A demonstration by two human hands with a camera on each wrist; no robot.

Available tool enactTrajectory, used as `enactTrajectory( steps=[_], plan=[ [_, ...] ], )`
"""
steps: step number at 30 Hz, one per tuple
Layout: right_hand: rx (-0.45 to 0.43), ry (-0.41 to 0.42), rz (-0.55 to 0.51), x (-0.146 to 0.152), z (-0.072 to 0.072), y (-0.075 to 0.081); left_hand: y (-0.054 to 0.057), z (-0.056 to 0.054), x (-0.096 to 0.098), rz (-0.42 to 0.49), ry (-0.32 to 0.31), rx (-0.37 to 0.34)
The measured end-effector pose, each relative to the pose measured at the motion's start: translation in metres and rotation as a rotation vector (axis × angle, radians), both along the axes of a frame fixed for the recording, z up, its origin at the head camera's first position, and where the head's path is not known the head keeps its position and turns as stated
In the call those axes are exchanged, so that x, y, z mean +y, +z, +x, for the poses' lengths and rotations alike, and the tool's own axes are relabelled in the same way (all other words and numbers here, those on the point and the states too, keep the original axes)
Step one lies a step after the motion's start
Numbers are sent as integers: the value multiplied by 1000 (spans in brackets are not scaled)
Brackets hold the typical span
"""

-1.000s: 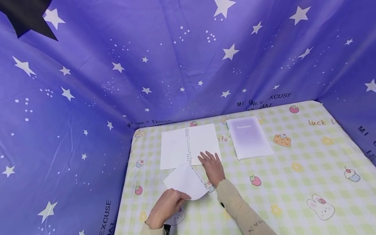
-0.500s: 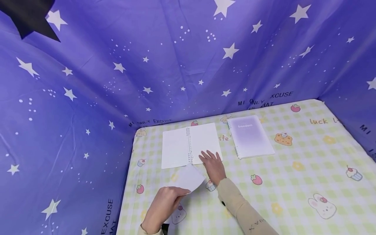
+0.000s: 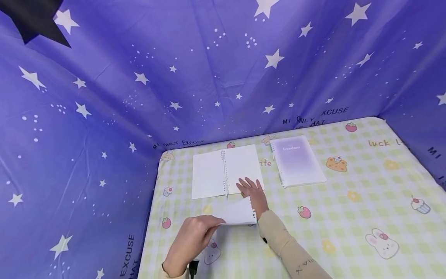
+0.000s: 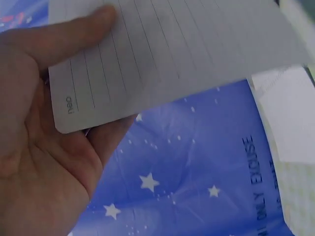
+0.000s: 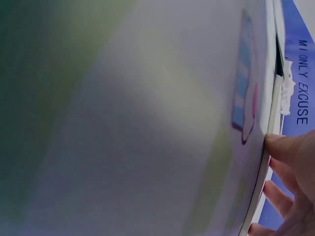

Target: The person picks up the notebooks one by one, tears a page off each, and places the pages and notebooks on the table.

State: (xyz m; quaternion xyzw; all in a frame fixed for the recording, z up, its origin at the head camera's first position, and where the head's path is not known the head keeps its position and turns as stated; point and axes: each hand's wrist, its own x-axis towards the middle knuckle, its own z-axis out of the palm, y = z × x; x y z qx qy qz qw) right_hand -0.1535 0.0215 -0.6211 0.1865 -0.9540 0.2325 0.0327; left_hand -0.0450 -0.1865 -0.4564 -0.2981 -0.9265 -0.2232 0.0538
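pinching a sheet (image 3: 235, 212), left hand (image 3: 191, 239) hovers; right hand (image 3: 255, 197) rests splayed on white notebook (image 3: 241, 164).

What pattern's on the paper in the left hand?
The white rectangular paper sheet has parallel dark lines, clearest in the left wrist view.

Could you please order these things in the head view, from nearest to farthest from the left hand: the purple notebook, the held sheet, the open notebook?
1. Held sheet: pinched by the left hand.
2. Open notebook: beyond the sheet, right hand resting on it.
3. Purple notebook: closed, farther to the right.
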Motion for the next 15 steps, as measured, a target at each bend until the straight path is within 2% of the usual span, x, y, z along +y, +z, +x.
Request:
enactTrajectory(
  steps=[4,6,12,15],
  plan=[
    [-26,13,-137,8,2,0,-2,-6,-6,-11,85,67],
    [-48,2,-219,14,2,2,-2,-10,-8,-3,103,86],
    [-134,-55,-359,32,1,13,-3,-20,-13,23,140,135],
    [-156,-32,-445,36,3,23,-4,-26,-13,53,168,158]
  ],
)
